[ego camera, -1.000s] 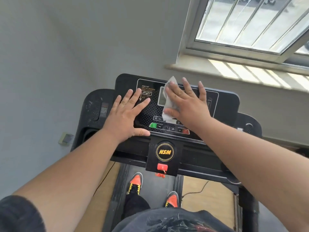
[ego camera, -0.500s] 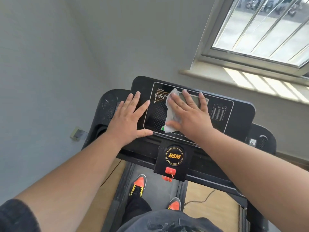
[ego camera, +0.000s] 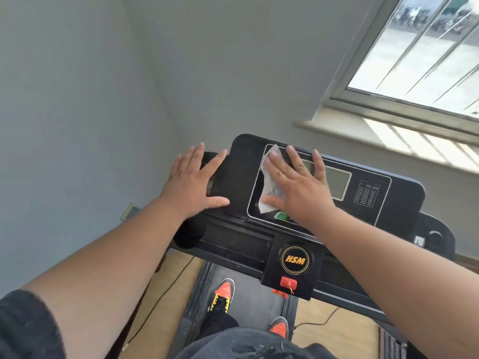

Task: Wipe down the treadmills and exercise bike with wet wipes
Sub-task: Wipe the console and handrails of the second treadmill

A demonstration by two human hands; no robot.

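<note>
I stand on a black treadmill whose console (ego camera: pixel 383 203) fills the middle of the view. My right hand (ego camera: pixel 298 185) lies flat with spread fingers on the left part of the display panel and presses a white wet wipe (ego camera: pixel 269 177) against it. The wipe shows along the hand's left side, the rest hidden beneath the palm. My left hand (ego camera: pixel 194 182) rests flat and open on the console's left end, fingers straight, holding nothing. A green button (ego camera: pixel 281 216) peeks out below the right hand.
A round HSM badge (ego camera: pixel 296 260) and a red safety key (ego camera: pixel 288 283) sit below the console. My orange shoes (ego camera: pixel 223 294) stand on the belt. A wall corner is ahead, a window (ego camera: pixel 427 53) with a sill at upper right, cables on the wooden floor.
My right hand has slid the wipe leftward across the panel. My left hand has moved left, off the panel onto the console's left end. The view has shifted left.
</note>
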